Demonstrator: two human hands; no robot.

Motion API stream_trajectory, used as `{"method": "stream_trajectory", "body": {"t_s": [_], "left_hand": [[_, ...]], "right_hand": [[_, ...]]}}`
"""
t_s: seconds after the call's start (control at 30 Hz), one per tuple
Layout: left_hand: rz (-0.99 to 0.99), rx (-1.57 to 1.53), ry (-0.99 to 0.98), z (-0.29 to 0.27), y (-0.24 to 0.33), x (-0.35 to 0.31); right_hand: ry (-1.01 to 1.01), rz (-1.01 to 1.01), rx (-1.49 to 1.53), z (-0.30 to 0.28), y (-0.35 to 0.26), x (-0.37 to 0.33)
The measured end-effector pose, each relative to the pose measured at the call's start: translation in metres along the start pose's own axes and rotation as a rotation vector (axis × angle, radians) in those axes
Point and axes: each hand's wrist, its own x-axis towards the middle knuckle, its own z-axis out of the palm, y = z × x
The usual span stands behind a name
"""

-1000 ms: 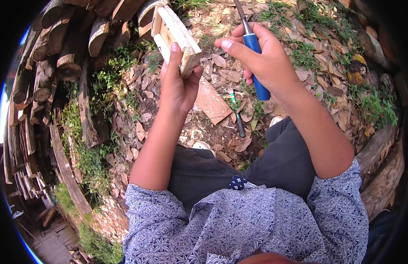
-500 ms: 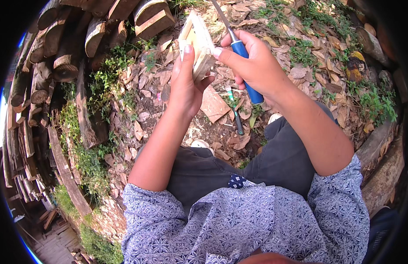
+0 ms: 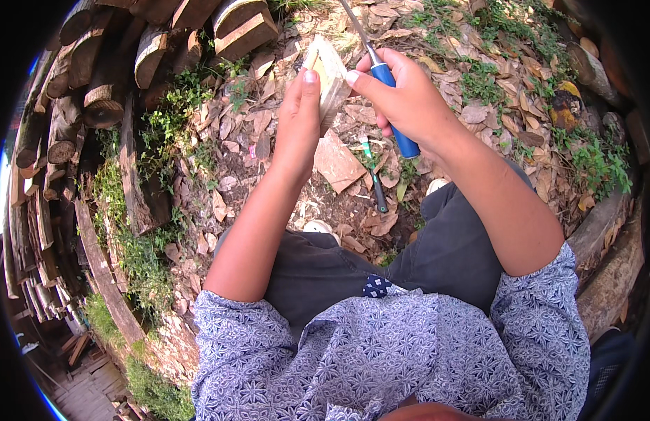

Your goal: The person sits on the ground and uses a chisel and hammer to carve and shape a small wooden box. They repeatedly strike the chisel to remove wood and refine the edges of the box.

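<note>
Up in front of me, my left hand [image 3: 301,105] grips a pale, rough-edged block of wood [image 3: 333,84], its thumb laid along the near face. The block is tilted and its upper face looks hollowed. My right hand [image 3: 403,95] is wrapped round the blue handle of a chisel [image 3: 384,74]. The chisel's narrow metal shaft points up and away, and its tip lies outside the picture. My right thumb rests at the block's right edge. Beneath the hands, a flat square piece of wood [image 3: 340,163] and a slim green-and-black hand tool [image 3: 375,179] lie on the ground.
Stacked logs [image 3: 104,105] rise along the left side, with a long plank [image 3: 107,274] leaning near them. Dry leaves [image 3: 479,116] and green weeds [image 3: 598,165] cover the ground. More logs [image 3: 609,270] lie at the right. My knees are bent below my arms.
The wood block has shifted slightly right and turned, showing less of its inner face. My left hand moved with it. My right hand and the chisel have barely moved.
</note>
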Motion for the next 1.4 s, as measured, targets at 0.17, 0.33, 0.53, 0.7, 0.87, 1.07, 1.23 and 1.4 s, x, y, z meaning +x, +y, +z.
{"method": "stream_trajectory", "body": {"t_s": [0.17,0.33,0.53,0.7,0.87,1.07,1.23,1.4], "left_hand": [[-0.027,0.083,0.002,0.005,0.004,-0.003],[0.116,0.026,-0.081,0.000,-0.005,0.005],[0.220,0.450,-0.115,-0.014,-0.029,0.020],[0.079,0.780,-0.136,-0.039,-0.099,0.040],[-0.093,1.370,-0.381,-0.078,-0.168,0.032],[-0.125,1.383,-0.134,-0.084,-0.274,0.010],[-0.397,1.300,-0.167,-0.033,-0.333,-0.021],[-0.526,1.211,-0.131,-0.023,-0.341,-0.016]], "right_hand": [[0.009,0.020,-0.045,-0.001,0.009,0.001],[-0.030,0.026,-0.052,0.000,0.008,0.001],[-0.068,0.023,-0.249,-0.011,0.022,0.011],[-0.130,0.049,-0.403,-0.023,0.049,0.031],[-0.247,0.029,-0.595,-0.025,0.069,0.042],[-0.426,0.244,-0.797,-0.033,0.097,0.052],[-0.433,0.382,-0.967,-0.047,0.130,0.072],[-0.236,0.476,-0.568,-0.018,0.247,0.057]]}}
